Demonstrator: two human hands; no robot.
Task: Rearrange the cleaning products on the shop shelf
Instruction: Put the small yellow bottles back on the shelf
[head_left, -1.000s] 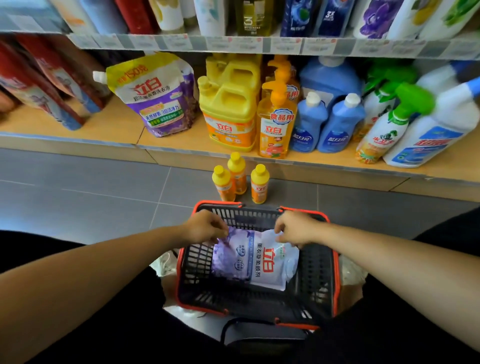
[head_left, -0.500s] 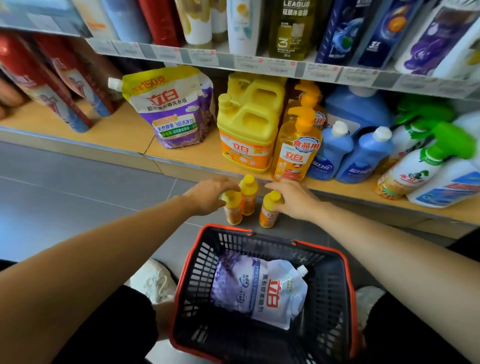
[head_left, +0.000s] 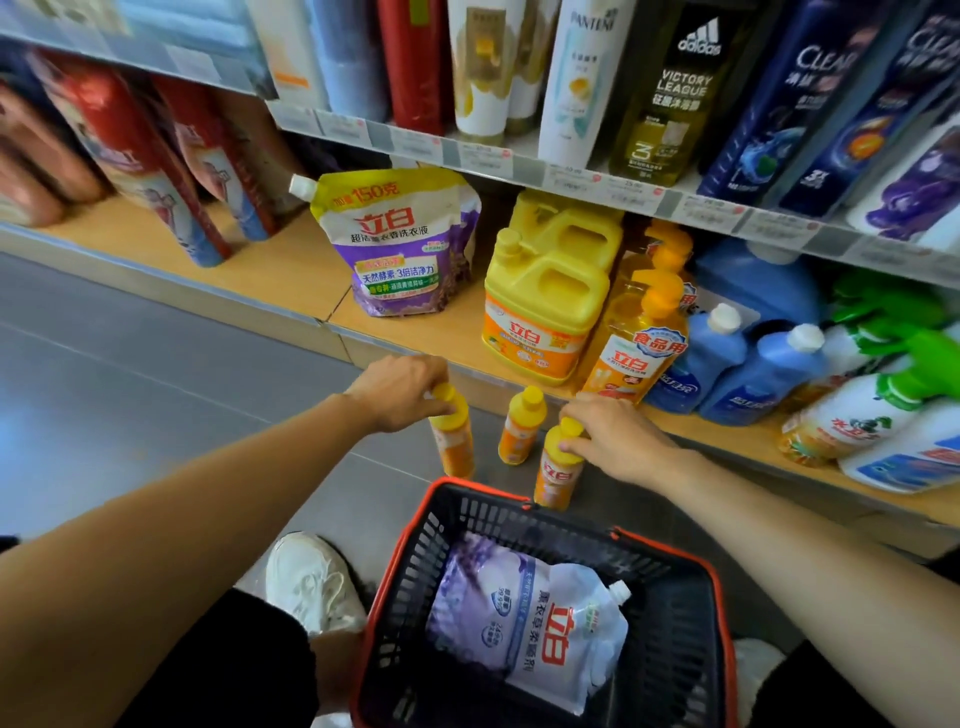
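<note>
Three small orange dish-soap bottles stand upright on the floor at mid-frame, just below the front lip of the lower shelf (head_left: 415, 332), which lies up-frame of both hands. The left hand (head_left: 400, 392) has its grip curled over the yellow cap of the leftmost bottle (head_left: 454, 441), and the right hand (head_left: 618, 436) pinches the cap of the rightmost bottle (head_left: 556, 475). The middle bottle (head_left: 519, 428) stands untouched between them.
</note>
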